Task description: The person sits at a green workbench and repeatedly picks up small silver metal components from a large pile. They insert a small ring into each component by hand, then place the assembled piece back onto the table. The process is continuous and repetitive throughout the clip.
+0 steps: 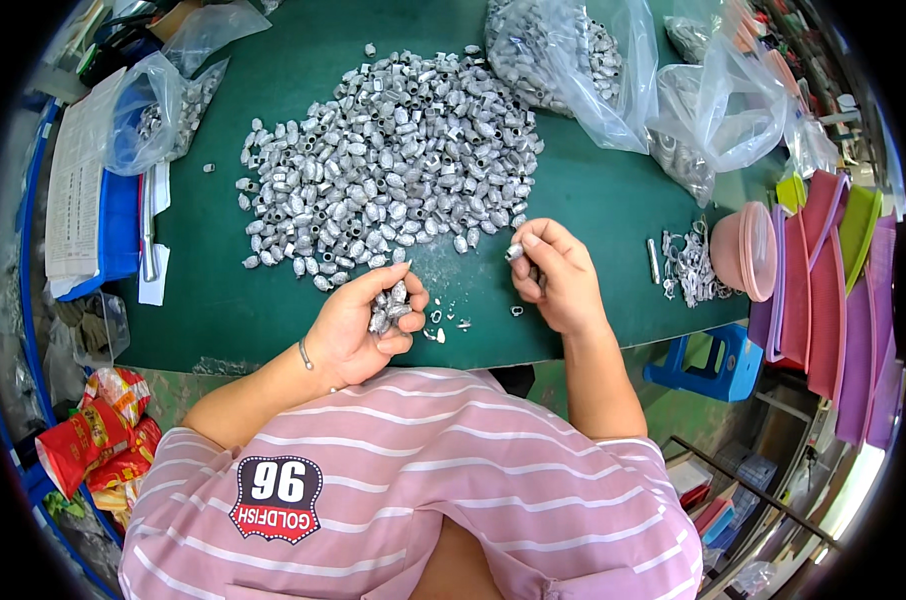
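Hands apart: left hand (349,327) cups grey barrel-shaped beads (386,310) — likely a handy reserve; right hand (565,285) pinches one bead (514,252). Bead heap (393,165) at 12 o'clock, seemingly for reach.

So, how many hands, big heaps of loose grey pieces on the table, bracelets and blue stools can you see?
Hands: 2, the left hand and right hand
Big heap of loose grey pieces: 1
Bracelet: 1
Blue stool: 1
Total: 5
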Motion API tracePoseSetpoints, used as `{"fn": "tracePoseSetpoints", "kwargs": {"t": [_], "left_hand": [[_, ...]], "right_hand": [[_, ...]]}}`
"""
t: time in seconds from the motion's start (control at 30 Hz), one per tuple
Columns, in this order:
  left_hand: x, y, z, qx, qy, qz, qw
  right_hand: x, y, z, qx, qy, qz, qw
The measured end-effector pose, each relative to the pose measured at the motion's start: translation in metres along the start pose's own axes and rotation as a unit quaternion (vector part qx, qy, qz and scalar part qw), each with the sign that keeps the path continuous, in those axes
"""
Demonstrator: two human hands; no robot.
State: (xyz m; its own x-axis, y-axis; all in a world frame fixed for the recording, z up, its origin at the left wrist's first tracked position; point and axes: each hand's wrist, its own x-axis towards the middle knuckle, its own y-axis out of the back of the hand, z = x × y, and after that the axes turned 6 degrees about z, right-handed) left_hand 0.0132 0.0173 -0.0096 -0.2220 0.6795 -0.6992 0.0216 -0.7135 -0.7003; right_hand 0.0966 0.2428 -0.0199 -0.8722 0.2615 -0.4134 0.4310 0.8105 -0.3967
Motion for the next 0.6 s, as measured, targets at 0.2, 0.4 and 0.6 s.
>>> {"fn": "tracePoseSetpoints", "kwargs": {"t": [0.2,0.4,0.6], "left_hand": [[-0.001,-0.002,-0.001,0.003,-0.002,0.007,1.000],[0.000,0.000,-0.001,0.005,-0.006,0.006,1.000],[-0.001,0.000,-0.002,0.003,-0.004,0.008,1.000]], "right_hand": [[-0.003,0.000,0.005,0.263,-0.112,-0.107,0.952],[-0.002,0.003,0.006,0.316,-0.080,-0.159,0.932],[0.008,0.016,-0.006,-0.240,0.122,0.106,0.957]]}}
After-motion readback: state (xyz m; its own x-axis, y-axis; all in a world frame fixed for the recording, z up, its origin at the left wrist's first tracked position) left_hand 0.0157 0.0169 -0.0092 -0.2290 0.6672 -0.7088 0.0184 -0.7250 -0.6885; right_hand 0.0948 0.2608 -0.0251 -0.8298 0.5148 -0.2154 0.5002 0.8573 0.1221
